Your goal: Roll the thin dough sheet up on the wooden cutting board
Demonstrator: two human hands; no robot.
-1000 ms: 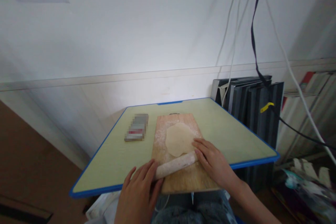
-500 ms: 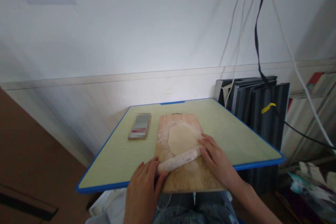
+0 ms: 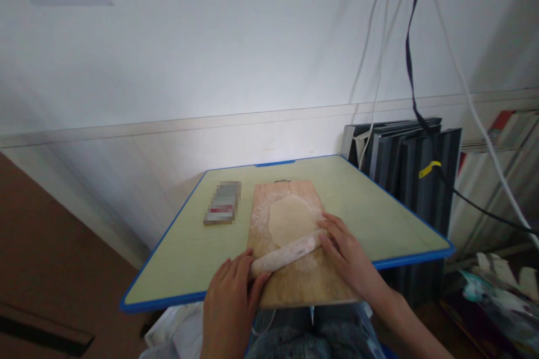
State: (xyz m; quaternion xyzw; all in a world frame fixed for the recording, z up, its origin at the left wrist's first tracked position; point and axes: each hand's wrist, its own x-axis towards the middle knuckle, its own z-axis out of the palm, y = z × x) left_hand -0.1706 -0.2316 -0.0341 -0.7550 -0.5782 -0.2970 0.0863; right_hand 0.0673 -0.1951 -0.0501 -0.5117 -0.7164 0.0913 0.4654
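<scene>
A floured rolling pin [image 3: 290, 253] lies slantwise across a wooden cutting board [image 3: 307, 286]. Its left end is in my left hand [image 3: 231, 294], with fingers and thumb closed about it. My right hand [image 3: 343, 252] grips the other end, higher up at the board's right edge. Just beyond the pin is a thin, roundish sheet of dough [image 3: 292, 220], its near edge against the pin. White flour dusts the wood around the dough. Both tips of the pin are hidden under my fingers.
The board rests on a pale green table [image 3: 379, 213] with a blue rim. Left of it lies a blurred flat box [image 3: 223, 202]. Dark panels [image 3: 421, 168] lean on the wall at right, near hanging cables [image 3: 410, 56]. Bags [image 3: 497, 297] sit on the floor at lower right.
The view has shifted slightly. Both hands keep their hold on the rolling pin, and the pin and dough look almost the same as before.
</scene>
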